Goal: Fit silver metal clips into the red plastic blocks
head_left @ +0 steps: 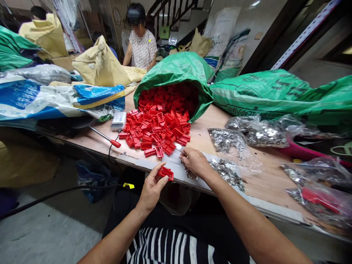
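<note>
My left hand (pixel 152 187) holds a red plastic part (pixel 166 173) between thumb and fingers, just off the table's front edge. To its right, my right hand (pixel 194 161) is closed in a pinch on a thin metal tool (pixel 179 150), whose tip points toward the red pile. Small metal pieces (pixel 191 173) lie beneath my right hand, and more metal pieces (pixel 226 171) are spread to its right on a grey sheet. A heap of red parts (pixel 158 128) spills from an open green sack (pixel 176 68) behind both hands.
Clear bags of metal pieces (pixel 265 134) lie at the right, near a pink tray (pixel 294 149). A lever with a red grip (pixel 115 143) juts out left of the heap. Another green sack (pixel 255 91) stands behind. Across the table a person (pixel 143 47) sits among sacks.
</note>
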`<action>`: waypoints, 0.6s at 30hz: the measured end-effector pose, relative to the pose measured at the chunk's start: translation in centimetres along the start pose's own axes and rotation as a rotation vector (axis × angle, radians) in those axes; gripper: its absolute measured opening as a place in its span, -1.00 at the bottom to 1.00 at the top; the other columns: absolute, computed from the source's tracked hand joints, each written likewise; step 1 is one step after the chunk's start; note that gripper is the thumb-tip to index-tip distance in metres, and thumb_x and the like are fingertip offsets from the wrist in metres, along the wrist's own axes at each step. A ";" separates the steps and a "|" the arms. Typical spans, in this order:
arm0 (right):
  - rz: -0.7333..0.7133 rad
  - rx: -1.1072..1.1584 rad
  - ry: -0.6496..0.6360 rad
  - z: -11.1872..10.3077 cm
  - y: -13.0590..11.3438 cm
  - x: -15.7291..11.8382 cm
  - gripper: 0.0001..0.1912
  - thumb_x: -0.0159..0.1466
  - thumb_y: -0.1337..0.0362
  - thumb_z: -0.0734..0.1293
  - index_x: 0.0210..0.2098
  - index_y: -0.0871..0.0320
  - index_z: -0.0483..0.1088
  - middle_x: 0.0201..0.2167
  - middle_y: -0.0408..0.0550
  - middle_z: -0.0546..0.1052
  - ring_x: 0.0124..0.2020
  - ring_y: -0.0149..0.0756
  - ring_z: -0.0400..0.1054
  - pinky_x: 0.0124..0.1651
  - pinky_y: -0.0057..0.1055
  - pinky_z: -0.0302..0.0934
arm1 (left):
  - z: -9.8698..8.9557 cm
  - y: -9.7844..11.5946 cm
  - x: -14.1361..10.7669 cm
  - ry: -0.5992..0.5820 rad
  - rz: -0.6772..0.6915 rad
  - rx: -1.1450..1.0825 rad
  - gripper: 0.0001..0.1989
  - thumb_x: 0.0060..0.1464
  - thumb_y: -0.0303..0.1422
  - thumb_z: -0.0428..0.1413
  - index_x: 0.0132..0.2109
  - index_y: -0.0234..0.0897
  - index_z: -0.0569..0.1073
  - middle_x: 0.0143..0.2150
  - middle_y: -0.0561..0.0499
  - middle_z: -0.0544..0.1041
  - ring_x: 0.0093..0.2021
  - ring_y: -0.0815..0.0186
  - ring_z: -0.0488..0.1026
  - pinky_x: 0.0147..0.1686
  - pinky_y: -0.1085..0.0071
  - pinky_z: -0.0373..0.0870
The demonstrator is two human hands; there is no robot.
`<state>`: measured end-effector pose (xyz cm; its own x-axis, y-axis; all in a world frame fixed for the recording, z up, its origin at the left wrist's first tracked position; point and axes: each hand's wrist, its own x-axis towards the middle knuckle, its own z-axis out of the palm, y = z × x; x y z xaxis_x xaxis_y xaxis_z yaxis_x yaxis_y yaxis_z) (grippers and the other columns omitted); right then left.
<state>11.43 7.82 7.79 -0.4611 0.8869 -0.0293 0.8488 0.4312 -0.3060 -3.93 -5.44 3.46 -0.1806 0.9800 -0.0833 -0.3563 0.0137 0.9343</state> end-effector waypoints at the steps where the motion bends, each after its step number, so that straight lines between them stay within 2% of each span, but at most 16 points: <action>1: -0.017 0.052 0.008 -0.2 0.0 -0.2 -0.95 0.25 0.30 0.25 -0.31 0.12 0.35 -0.32 -0.06 0.50 -0.29 -0.28 0.34 -0.31 -0.43 0.07 | 0.0 0.1 0.1 0.003 -0.013 -0.042 -0.52 0.04 -0.33 0.18 0.14 -0.18 0.37 -0.08 0.00 0.53 -0.11 0.31 0.45 0.00 0.39 0.34; 4: -0.118 0.317 0.002 -0.6 -0.2 -1.6 -0.93 0.27 0.27 0.23 -0.30 0.12 0.30 -0.42 -0.15 0.46 -0.40 -0.34 0.29 -0.35 -0.45 0.08 | 0.3 0.4 0.4 -0.007 -0.064 -0.179 -0.47 0.03 -0.33 0.19 0.17 -0.16 0.35 -0.11 -0.01 0.53 -0.16 0.32 0.47 -0.06 0.36 0.40; 7: -0.222 0.510 -0.018 -1.0 -1.0 -3.5 -0.93 0.27 0.25 0.25 -0.30 0.11 0.31 -0.42 -0.17 0.44 -0.41 -0.37 0.28 -0.33 -0.47 0.12 | 0.6 0.7 0.5 -0.016 -0.094 -0.271 -0.46 0.00 -0.33 0.22 0.16 -0.16 0.37 -0.15 0.00 0.54 -0.21 0.34 0.47 -0.10 0.37 0.41; 11: -0.291 0.549 0.009 -1.0 -2.2 -5.1 -0.92 0.28 0.28 0.25 -0.32 0.11 0.37 -0.38 -0.12 0.48 -0.35 -0.33 0.33 -0.25 -0.42 0.17 | 0.9 0.9 0.6 -0.011 -0.111 -0.318 -0.49 -0.03 -0.35 0.24 0.12 -0.17 0.42 -0.23 0.04 0.55 -0.27 0.39 0.46 -0.18 0.45 0.41; 14: -0.360 0.566 0.047 -0.6 -2.4 -5.6 -0.90 0.26 0.35 0.25 -0.34 0.10 0.41 -0.35 -0.07 0.50 -0.29 -0.28 0.36 -0.20 -0.38 0.19 | 1.0 1.0 0.6 -0.026 -0.113 -0.345 -0.49 -0.03 -0.36 0.24 0.11 -0.16 0.42 -0.22 0.05 0.54 -0.28 0.42 0.46 -0.20 0.47 0.40; 18: -0.409 0.612 0.000 -0.3 -2.1 -6.0 -0.86 0.25 0.40 0.26 -0.33 0.09 0.45 -0.33 -0.06 0.49 -0.27 -0.28 0.37 -0.18 -0.36 0.23 | 1.0 1.2 0.6 -0.049 -0.097 -0.342 -0.50 -0.03 -0.37 0.24 0.11 -0.15 0.42 -0.26 0.06 0.54 -0.30 0.42 0.46 -0.19 0.45 0.40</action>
<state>12.50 1.59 8.88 -0.7100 0.6749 0.2009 0.3129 0.5579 -0.7687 -3.54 -4.65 4.93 -0.0902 0.9859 -0.1412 -0.6573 0.0476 0.7521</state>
